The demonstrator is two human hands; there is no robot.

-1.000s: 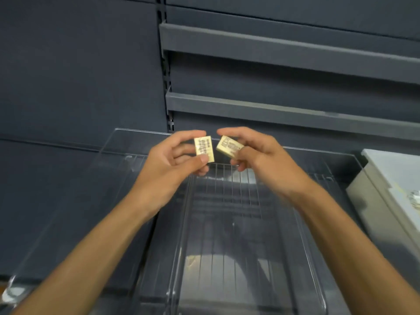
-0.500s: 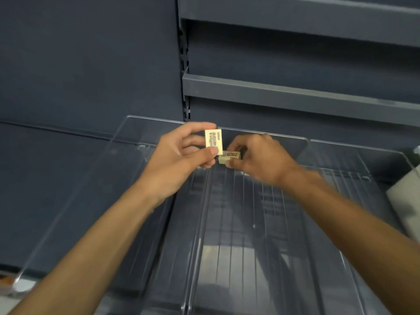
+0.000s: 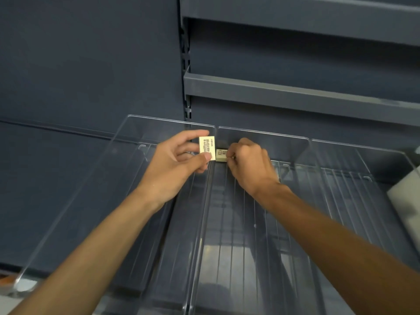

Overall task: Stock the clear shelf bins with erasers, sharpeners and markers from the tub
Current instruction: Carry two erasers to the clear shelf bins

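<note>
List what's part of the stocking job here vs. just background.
In the job: left hand pinching an eraser; right hand holding a second eraser at the back of the middle clear bin; white box at right edge, likely the tub.
Background: grey upper shelves; dark back panel.

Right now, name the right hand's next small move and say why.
Probably release: the right hand pinches a cream eraser low in the back-left corner of the middle clear bin, seemingly seated. The left hand holds a second eraser upright, ready beside it.

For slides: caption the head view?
Right hand pinches a cream rectangular eraser deep inside a clear plastic bin; left hand holds another cream eraser.
</note>
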